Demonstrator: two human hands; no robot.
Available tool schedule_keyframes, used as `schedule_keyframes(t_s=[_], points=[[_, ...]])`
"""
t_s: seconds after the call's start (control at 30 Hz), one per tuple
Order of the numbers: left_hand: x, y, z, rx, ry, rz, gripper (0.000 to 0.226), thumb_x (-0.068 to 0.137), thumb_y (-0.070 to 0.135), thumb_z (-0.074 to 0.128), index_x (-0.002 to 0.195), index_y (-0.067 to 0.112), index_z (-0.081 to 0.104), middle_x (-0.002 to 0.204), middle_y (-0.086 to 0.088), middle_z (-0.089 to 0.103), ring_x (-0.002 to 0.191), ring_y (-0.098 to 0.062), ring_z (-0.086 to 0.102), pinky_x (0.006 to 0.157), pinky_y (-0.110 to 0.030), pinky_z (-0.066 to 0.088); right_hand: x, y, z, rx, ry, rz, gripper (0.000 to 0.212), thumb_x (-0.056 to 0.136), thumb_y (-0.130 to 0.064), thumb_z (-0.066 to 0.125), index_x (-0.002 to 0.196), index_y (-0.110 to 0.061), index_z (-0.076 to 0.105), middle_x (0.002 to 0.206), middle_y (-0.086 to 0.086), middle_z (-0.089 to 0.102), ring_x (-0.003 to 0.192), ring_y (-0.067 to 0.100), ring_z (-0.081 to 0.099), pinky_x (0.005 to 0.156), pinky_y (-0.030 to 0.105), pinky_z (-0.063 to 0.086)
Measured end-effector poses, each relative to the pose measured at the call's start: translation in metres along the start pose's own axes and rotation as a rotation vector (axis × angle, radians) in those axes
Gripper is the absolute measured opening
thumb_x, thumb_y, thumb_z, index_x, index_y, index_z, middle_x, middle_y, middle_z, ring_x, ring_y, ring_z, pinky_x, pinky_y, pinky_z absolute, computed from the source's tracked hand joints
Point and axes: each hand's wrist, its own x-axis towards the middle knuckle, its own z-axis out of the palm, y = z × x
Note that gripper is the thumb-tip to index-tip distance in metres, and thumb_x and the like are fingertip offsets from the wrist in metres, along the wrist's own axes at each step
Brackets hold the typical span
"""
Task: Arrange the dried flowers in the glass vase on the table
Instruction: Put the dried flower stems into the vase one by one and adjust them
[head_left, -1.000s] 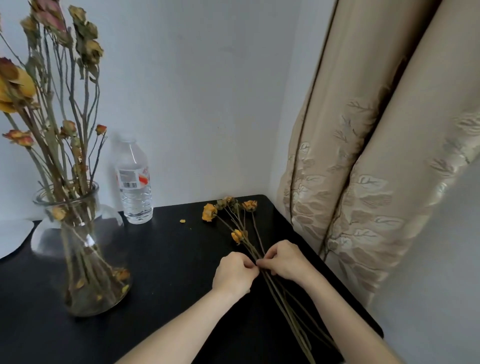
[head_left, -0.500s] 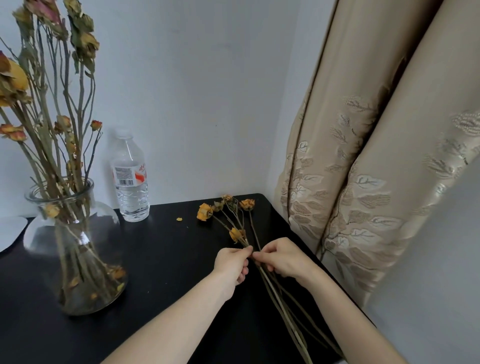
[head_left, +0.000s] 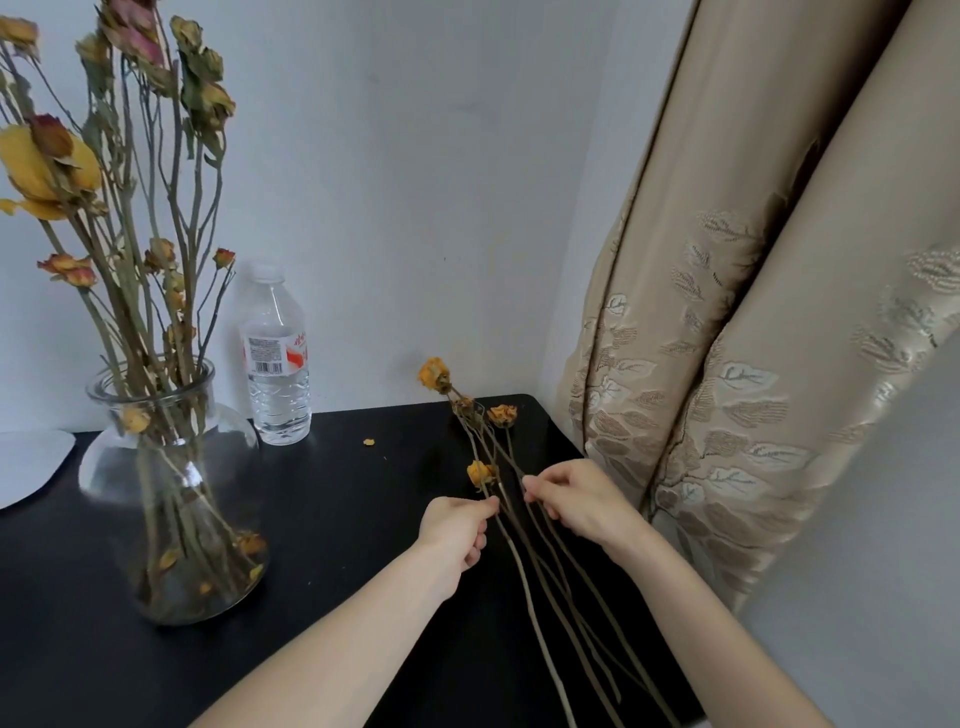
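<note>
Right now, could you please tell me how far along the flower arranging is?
Done: a tall bunch of dried flowers stands in the glass vase. In hand: the left hand and right hand each pinch stems of the loose flowers at the right side of the black table. Left: none of these loose flowers is in the vase yet, so they all need placing.

Open tabletop (head_left: 337, 525) btwn vase (head_left: 106, 467) & loose stems (head_left: 525, 587); bottle (head_left: 276, 374) behind, curtain (head_left: 727, 364) hugs rt edge.
</note>
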Motion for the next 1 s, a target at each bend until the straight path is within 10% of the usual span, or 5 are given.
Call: schedule_keyframes(t_s=[0.4,0.53,0.7,1.0], points=[[-0.025,0.024,-0.039,0.169,0.095,0.256,0.019,0.089,0.022,0.060,0.102,0.008,0.065,0.057,-0.002,0.043,0.048,-0.011,0.039,0.046,-0.020,0.037,-0.006,-0.061,-0.003,0.297,0.136,-0.115,0.027,0.095,-0.030,0.051,0.077,-0.017,0.066,0.051,-0.007,0.045,0.044,0.003,0.041,0.050,0.018,0.032],[-0.048,0.038,-0.059,0.251,0.182,0.452,0.014,0.087,0.025,0.063,0.095,0.015,0.068,0.079,-0.002,0.061,0.083,-0.018,0.060,0.080,-0.033,0.050,-0.011,-0.078,0.001,0.351,0.226,-0.190,0.027,0.094,-0.031,0.051,0.076,-0.019,0.066,0.054,-0.006,0.046,0.048,0.004,0.044,0.055,0.019,0.034],[-0.087,0.054,-0.090,0.202,0.259,0.590,0.015,0.083,0.025,0.066,0.094,0.016,0.071,0.087,0.009,0.065,0.083,-0.002,0.055,0.066,-0.013,0.036,-0.019,-0.104,0.003,0.452,0.291,-0.267,0.023,0.094,-0.030,0.051,0.076,-0.023,0.064,0.055,-0.006,0.046,0.049,0.003,0.044,0.053,0.017,0.036],[-0.170,0.117,-0.153,0.094,0.371,0.794,0.018,0.078,0.030,0.070,0.093,0.021,0.074,0.095,0.010,0.070,0.095,-0.005,0.059,0.077,-0.022,0.044,-0.039,-0.165,0.042,0.561,0.283,-0.416,0.024,0.095,-0.027,0.049,0.075,-0.022,0.063,0.057,-0.004,0.047,0.053,0.006,0.043,0.056,0.017,0.035]])
